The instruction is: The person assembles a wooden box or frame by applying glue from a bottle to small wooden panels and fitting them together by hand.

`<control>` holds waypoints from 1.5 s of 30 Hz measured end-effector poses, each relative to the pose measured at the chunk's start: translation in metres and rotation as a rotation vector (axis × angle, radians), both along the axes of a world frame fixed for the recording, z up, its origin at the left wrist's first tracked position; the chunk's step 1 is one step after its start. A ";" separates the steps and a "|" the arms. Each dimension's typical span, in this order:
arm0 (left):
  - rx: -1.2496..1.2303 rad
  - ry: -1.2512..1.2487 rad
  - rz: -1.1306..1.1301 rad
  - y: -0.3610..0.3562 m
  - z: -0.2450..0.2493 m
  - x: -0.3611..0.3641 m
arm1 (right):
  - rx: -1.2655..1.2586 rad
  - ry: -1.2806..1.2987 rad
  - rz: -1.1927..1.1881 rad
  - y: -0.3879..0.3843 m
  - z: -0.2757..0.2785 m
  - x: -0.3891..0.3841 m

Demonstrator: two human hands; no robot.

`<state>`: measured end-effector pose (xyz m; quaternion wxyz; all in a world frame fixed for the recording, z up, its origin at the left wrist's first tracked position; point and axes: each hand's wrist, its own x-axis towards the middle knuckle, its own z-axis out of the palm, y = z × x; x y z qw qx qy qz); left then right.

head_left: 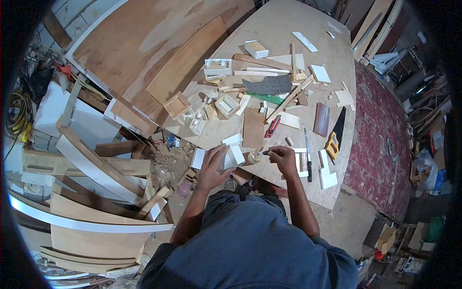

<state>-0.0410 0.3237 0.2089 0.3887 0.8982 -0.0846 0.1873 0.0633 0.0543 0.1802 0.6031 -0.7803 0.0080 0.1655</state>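
Note:
My left hand [213, 165] is wrapped around the side of a small white box-like piece [235, 157] at the table's near edge, thumb low and fingers over its top. Just right of it stands a small jar [253, 157] with yellowish contents. My right hand [283, 160] is closed in a pinch beside the jar; a small thin item shows at the fingertips, too small to name. Beyond the hands lie a brown flat board [253, 127] and a red utility knife [273, 125]. A little wood block [289, 141] rests near my right hand.
On the table [231, 126] are a handsaw with a yellow handle [333, 143], a black-handled long tool [309, 166], a grey curved sheet [269, 85], small wooden boxes [177, 105] and white offcuts [327, 176]. Large plywood sheets [144, 43] lean at left; curved boards [96, 216] stand below.

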 end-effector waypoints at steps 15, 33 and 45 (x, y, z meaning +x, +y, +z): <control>-0.241 0.036 -0.058 -0.032 0.045 0.012 | 0.496 -0.289 0.086 0.005 0.102 -0.060; -0.149 -0.017 -0.193 -0.054 0.064 0.012 | 0.325 -0.398 0.124 -0.021 0.110 -0.069; -0.332 0.018 -0.325 -0.076 0.048 0.016 | 0.094 -0.562 0.198 -0.022 0.134 -0.083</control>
